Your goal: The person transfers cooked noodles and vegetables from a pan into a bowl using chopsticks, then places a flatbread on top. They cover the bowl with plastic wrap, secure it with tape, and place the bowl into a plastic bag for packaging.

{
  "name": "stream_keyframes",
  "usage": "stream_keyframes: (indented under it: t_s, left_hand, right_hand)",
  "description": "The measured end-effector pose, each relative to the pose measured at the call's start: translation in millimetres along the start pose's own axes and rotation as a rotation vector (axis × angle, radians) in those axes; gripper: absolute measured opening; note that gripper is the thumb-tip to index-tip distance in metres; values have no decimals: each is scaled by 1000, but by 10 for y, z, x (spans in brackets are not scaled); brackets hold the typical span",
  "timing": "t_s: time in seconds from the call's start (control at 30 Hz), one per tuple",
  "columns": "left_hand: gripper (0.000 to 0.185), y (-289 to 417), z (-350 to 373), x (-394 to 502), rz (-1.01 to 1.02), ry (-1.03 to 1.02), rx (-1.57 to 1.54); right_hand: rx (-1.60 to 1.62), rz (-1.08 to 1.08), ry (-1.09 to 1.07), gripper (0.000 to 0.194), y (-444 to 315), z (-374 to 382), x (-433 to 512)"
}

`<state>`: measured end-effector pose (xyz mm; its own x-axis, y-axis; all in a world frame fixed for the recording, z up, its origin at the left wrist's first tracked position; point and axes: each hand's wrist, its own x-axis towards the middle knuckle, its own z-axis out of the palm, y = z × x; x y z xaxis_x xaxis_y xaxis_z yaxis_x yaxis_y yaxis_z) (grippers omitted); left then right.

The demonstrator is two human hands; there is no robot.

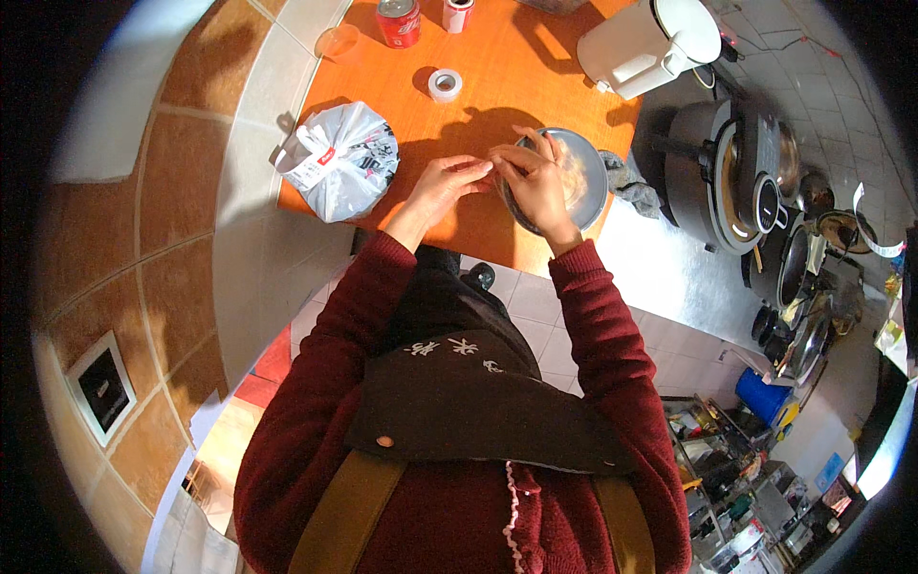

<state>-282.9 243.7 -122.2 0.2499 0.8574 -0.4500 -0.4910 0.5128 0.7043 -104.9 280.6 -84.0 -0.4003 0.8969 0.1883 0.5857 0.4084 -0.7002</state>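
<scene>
My left hand (450, 185) and my right hand (536, 179) meet fingertip to fingertip above an orange-brown wooden table (477, 233). Their thumbs and forefingers are pinched close together. Something thin and clear may be between them, but it is too small to tell. Under my right hand sits a round grey bowl (592, 179) with pale contents (571, 176), partly hidden by that hand. Left of my left hand stands a knotted, filled plastic bag (351, 168) with a printed tag at its neck.
A tape roll (445, 85), a red drink can (399, 25) and a clear cup (338, 45) stand farther back. A white jug (642, 50) is at the back right. Beyond a grey cloth (635, 188), an electric cooker (706, 179) stands near the steel counter (649, 255). A tiled wall (176, 179) borders the left.
</scene>
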Motion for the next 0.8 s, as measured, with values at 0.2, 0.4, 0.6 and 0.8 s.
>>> stream_keyframes:
  t_s: [0.2, 0.4, 0.6, 0.8]
  left_hand:
    - [18, -305, 35, 208, 55, -93, -319]
    - [18, -441, 51, 449, -62, -66, -278]
    - [18, -380, 147, 564, -146, 91, -109]
    - [23, -239, 256, 543, 207, 185, 363]
  right_hand:
    - [134, 50, 50, 14, -19, -6, -7]
    - [110, 45, 95, 17, 18, 6, 0]
    - [59, 24, 137, 25, -11, 17, 28]
    - [-231, -37, 167, 43, -26, 147, 28]
